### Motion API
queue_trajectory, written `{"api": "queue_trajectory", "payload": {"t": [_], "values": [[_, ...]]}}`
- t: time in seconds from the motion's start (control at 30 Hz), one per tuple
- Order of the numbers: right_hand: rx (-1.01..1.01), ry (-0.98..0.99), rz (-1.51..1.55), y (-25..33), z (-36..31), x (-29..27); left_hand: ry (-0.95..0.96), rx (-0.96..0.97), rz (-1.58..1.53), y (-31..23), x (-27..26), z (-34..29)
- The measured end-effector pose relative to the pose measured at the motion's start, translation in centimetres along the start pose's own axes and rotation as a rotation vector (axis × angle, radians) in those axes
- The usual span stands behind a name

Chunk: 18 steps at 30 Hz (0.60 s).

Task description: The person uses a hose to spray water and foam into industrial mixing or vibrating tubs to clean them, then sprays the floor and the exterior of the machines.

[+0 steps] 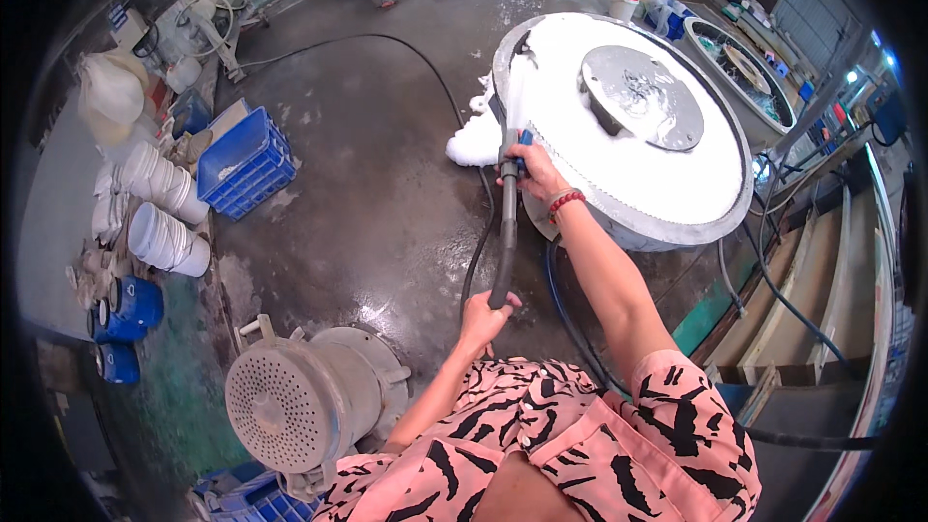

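My right hand (537,172) is closed around the grey pipe fitting at the front of a dark hose (507,256), beside its blue valve lever (525,143). Lower down, my left hand (481,321) wraps the same hose. The hose end points at the near left rim of a large round tub (739,195), and a pale streak, apparently water, runs forward from it. White foam (667,195) fills the tub around a raised grey disc (643,97) with wet patches on top. More foam (474,140) has spilled onto the floor beside the tub.
At left stand a blue crate (246,162), white buckets (169,239) and blue drums (133,302). A perforated metal drum machine (309,396) is close on my left. A black hose (440,77) crosses the wet floor. Wooden troughs (807,280) lie right; another round tub (710,39) stands beyond.
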State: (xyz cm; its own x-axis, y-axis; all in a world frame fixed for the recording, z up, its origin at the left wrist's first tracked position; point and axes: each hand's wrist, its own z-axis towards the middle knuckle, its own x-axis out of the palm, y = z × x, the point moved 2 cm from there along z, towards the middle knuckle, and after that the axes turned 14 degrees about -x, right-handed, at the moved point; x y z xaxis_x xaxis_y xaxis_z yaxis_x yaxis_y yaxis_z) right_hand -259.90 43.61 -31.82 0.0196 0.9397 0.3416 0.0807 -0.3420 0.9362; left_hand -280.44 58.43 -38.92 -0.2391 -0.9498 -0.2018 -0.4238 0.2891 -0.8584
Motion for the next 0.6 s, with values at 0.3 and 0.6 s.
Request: {"api": "queue_trajectory", "payload": {"t": [0.3,0.6], "values": [[-0.113,-0.068,0.001,4.7,-1.5,-2.4,0.062,0.079,0.036,-4.0,1.1,-0.3],[-0.255,-0.195,0.092,4.9,-5.0,-6.6,0.151,0.192,0.055,-2.8,4.3,-0.7]]}}
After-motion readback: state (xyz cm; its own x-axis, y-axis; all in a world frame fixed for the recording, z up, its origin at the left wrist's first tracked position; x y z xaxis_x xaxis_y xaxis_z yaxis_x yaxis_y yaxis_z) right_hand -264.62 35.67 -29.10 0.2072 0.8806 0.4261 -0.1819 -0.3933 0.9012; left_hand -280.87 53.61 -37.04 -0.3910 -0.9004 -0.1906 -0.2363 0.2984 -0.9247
